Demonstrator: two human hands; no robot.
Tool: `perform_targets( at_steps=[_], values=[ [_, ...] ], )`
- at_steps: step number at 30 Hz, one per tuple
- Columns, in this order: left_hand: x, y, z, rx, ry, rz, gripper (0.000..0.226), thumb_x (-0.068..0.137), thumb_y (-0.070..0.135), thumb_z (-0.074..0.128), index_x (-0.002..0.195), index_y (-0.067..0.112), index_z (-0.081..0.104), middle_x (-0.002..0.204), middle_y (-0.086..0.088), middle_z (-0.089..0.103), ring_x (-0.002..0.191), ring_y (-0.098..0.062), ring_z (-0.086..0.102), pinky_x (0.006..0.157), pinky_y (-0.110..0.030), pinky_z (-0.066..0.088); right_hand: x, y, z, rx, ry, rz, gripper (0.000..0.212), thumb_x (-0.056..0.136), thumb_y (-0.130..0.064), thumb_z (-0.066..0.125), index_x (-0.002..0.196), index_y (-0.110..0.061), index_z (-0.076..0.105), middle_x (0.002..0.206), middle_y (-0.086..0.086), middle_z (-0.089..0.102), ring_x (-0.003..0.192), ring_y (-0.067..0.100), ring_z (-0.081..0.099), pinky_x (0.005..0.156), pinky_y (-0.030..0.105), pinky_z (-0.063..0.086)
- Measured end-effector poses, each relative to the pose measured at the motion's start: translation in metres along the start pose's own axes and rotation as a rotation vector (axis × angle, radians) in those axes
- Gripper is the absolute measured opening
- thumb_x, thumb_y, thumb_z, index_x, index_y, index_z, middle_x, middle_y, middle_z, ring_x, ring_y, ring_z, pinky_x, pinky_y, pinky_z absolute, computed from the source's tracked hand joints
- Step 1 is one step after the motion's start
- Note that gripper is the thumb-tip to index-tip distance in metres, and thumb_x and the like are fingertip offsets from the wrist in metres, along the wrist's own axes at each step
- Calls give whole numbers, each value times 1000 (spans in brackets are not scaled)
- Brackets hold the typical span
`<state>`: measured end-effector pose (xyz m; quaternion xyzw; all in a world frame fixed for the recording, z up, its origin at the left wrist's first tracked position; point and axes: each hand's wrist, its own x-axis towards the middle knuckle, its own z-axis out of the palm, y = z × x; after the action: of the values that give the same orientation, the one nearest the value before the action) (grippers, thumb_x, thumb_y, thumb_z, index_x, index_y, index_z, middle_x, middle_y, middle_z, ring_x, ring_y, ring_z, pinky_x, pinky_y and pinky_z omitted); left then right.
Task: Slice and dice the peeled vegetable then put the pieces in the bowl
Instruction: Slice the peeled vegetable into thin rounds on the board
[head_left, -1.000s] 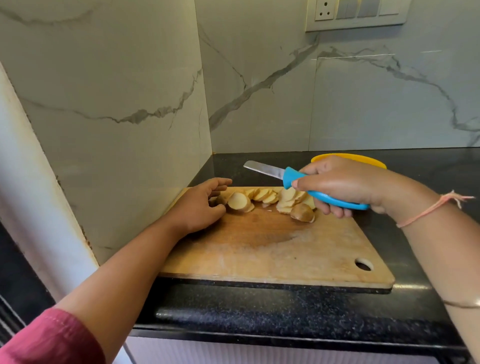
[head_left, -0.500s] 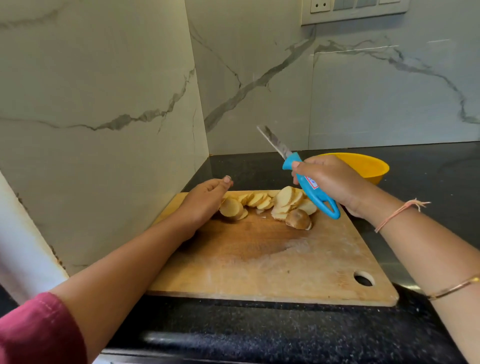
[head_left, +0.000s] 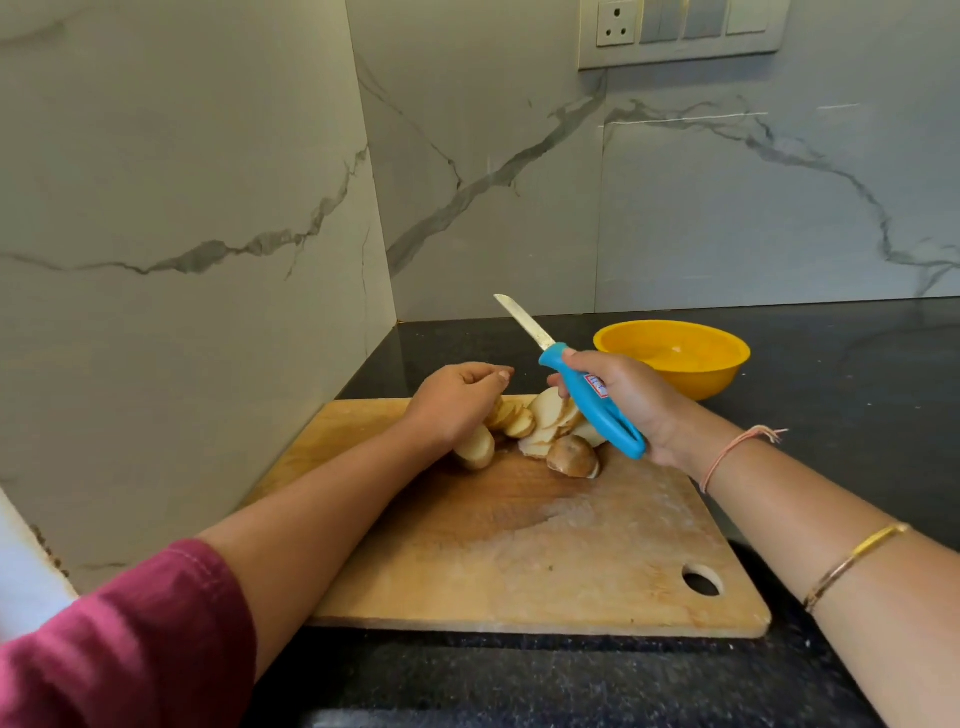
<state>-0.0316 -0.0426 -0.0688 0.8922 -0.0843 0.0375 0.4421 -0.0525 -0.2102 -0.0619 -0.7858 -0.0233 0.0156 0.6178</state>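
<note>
Several pale potato slices (head_left: 550, 415) lie in a row at the far edge of the wooden cutting board (head_left: 545, 545), with a brown-skinned end piece (head_left: 571, 456) in front of them. My left hand (head_left: 457, 408) curls over the left end of the row and grips a few slices; one thick slice (head_left: 475, 448) shows under it. My right hand (head_left: 636, 397) holds the blue-handled knife (head_left: 589, 397) above the slices, its blade pointing up and to the left. The yellow bowl (head_left: 675, 358) stands behind the board to the right, and its inside looks bare.
The board sits on a black stone counter (head_left: 857, 389) in a corner between two marble walls (head_left: 182, 234). A socket and switch panel (head_left: 680, 31) is on the back wall. The board has a hanging hole (head_left: 702, 579) at its near right corner.
The knife has swung from lying level over the slices to pointing up and left. My left hand has moved right onto the slices and curled round them.
</note>
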Motion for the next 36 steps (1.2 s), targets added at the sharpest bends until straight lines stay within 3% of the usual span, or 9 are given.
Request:
perform_targets(
  at_steps=[4,9,13,17,21,25,27,30,36],
  values=[
    [4,6,6,70,-106,16,34,100,32,39,126,27,60,106,4,61,94,-7,53,76,-20,43,2,3,1,47,-44,-9,40,94,-44,46,91,-9,65,121,20,59,96,25,56,82,32,42],
    [2,16,19,32,-75,-20,29,100,32,40,93,27,67,93,-14,64,76,-13,53,70,-26,43,1,-1,-3,139,-19,-25,31,95,-39,46,93,-13,63,94,9,63,81,16,54,73,27,42],
    [-6,28,32,-132,-25,-7,34,102,28,36,99,17,68,89,1,67,79,-14,57,69,-23,45,1,-4,-11,182,-7,-39,31,94,-38,48,89,-11,63,101,13,66,88,21,58,83,33,45],
    [-17,40,44,-271,-30,-3,33,104,30,30,84,31,56,84,9,56,79,-4,51,74,-26,40,-1,-9,-16,147,-5,-56,34,93,-39,49,92,-10,65,112,15,66,103,28,60,98,39,44],
    [-19,39,39,-281,-79,-63,38,104,37,27,118,24,60,96,11,54,88,-3,47,84,-26,33,-6,-11,-14,3,-20,-71,32,95,-39,45,84,-13,62,88,5,62,77,16,54,68,27,43],
    [-12,35,14,-180,-49,-49,35,104,31,33,119,21,62,119,4,61,101,-8,55,93,-28,41,-9,-13,-10,-144,19,-149,28,98,-35,41,82,-17,57,83,0,58,74,13,51,64,24,38],
    [-11,31,-1,-224,-13,-37,29,102,25,39,116,18,64,118,0,64,108,-12,58,97,-29,45,-9,-15,-9,-134,48,-202,27,98,-34,41,91,-16,59,95,2,66,87,17,57,72,27,42],
    [-11,19,-24,-182,32,-51,22,99,20,47,112,19,65,110,2,66,103,-11,60,84,-23,48,-11,-17,-7,-127,70,-259,30,99,-33,39,113,-13,58,104,5,69,103,20,59,89,33,44],
    [-19,-12,-49,52,-72,-60,19,92,18,59,107,27,67,102,8,67,94,-7,61,91,-29,49,-10,-10,-4,-164,-19,-172,27,98,-34,43,101,-14,60,98,6,71,102,26,62,99,44,44]
  ],
)
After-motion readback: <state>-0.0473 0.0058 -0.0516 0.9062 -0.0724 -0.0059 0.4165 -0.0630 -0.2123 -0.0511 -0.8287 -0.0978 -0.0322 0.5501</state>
